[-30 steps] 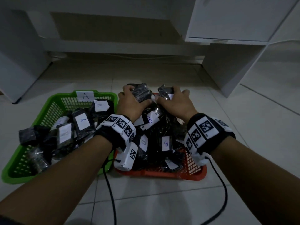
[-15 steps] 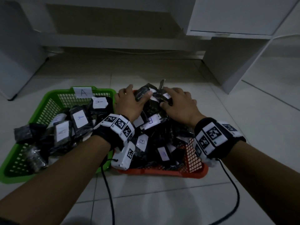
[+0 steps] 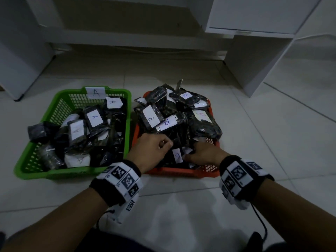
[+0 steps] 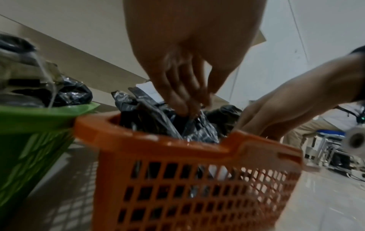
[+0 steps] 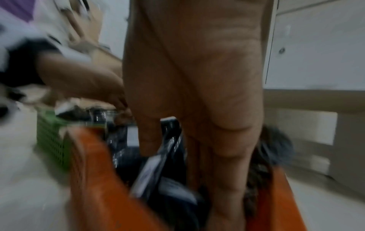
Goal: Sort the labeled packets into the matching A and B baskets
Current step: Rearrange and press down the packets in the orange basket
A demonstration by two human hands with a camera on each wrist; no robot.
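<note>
My left hand digs its curled fingertips into the black plastic packets at the near edge of the orange plastic mesh basket, pinching a crinkled fold to lift one clear. My right hand reaches in beside it; whether it grips anything I cannot tell. A packet with a white paper "B" label lies between the two hands. The green plastic mesh basket tagged "A" stands just left on the tiled floor, holding its own A-labelled packets; sorting looks nearly done.
</note>
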